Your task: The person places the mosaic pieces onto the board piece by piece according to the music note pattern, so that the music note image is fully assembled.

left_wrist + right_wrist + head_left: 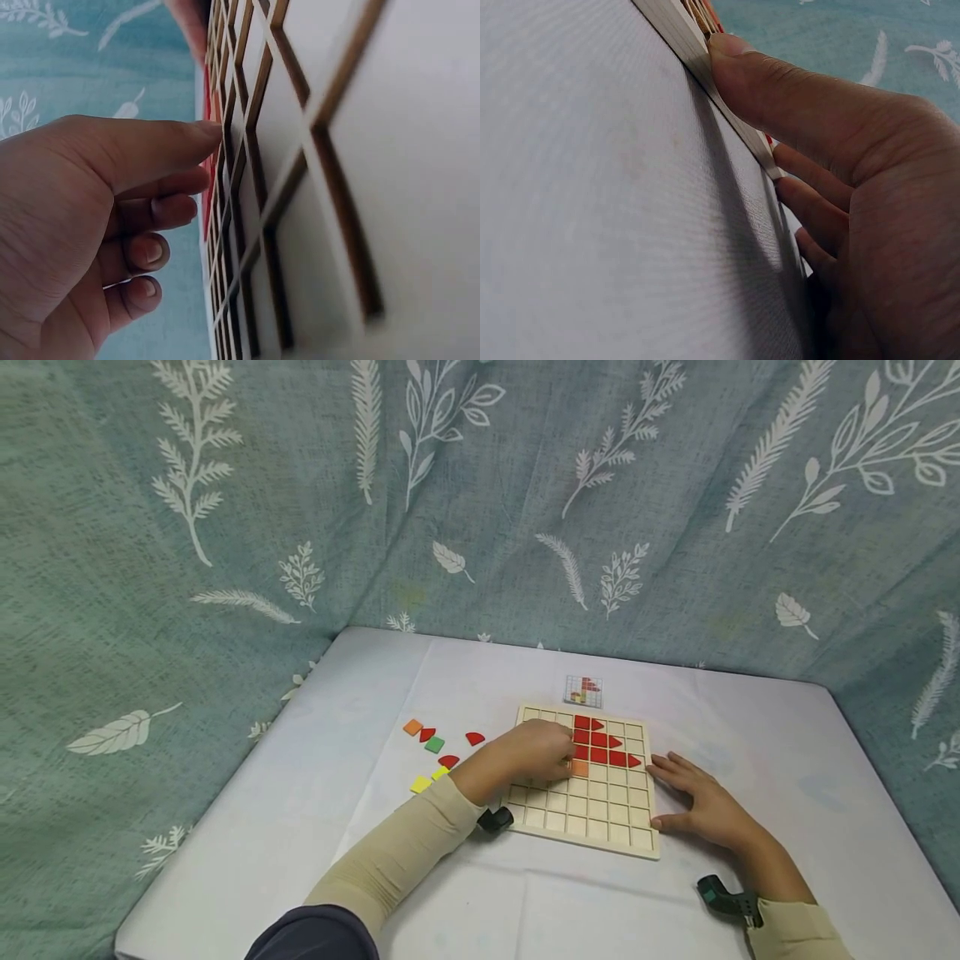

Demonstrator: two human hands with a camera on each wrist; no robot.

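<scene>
A wooden grid board (pixel 618 846) lies on the table. Red pieces (pixel 600 755), squares with pointed ends, fill parts of three rows near its far side. Just below them an orange square tile (pixel 580 768) sits in a cell. My left hand (pixel 536 750) is over the board's left half, its fingers bent and its thumb tip low beside the red and orange pieces; whether a piece is between the fingertips is hidden. My right hand (pixel 701 806) rests at the board's right edge, thumb and fingertips touching the rim (pixel 739 124).
Left of the board lie loose tiles: an orange square (pixel 413 727), a green square (pixel 434 744), yellow squares (pixel 421 784) and red quarter-rounds (pixel 475 738). A small pattern card (pixel 583 691) lies beyond the board's far edge. A patterned curtain (pixel 480 527) hangs behind the table.
</scene>
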